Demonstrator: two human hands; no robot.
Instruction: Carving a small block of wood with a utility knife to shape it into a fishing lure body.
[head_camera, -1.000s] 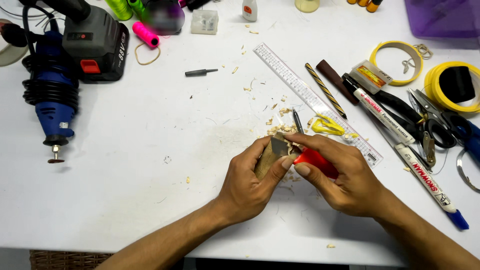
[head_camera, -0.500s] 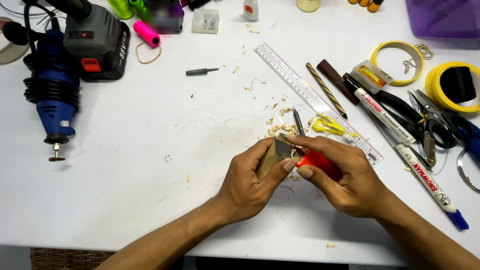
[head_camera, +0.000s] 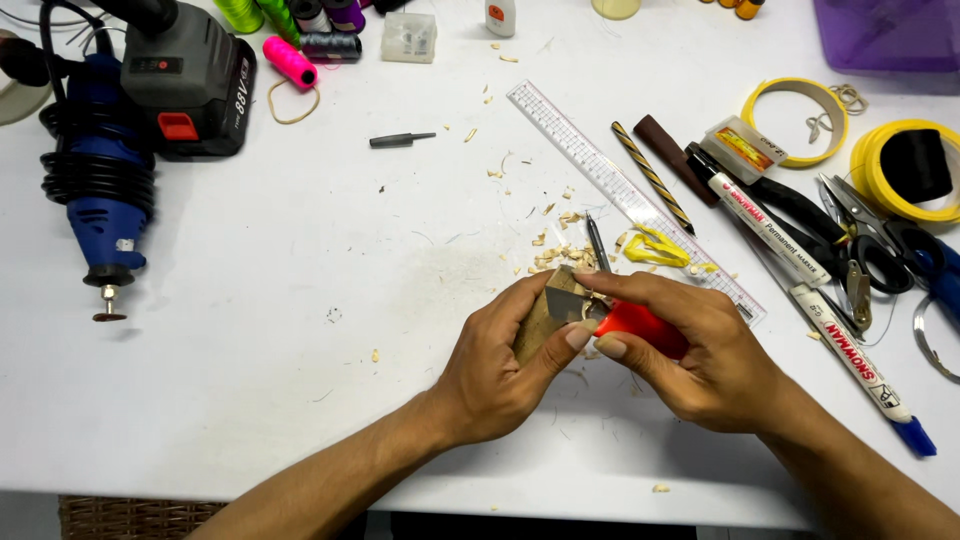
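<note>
Near the worktop's (head_camera: 250, 330) front edge, the left hand (head_camera: 500, 370) clamped a wood block (head_camera: 535, 325) while the right hand (head_camera: 700, 350) gripped a red knife (head_camera: 640, 325), shavings (head_camera: 555, 250) already scattered, carving seemingly unfinished.

Both hands (head_camera: 500, 370) (head_camera: 700, 355) meet, fingers apparently curled.

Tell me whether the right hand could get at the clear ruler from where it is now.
Probably yes. The right hand sits just below the clear ruler, with only wood shavings and a yellow scrap between. But it holds a red-handled knife, which it would have to put down.
</note>
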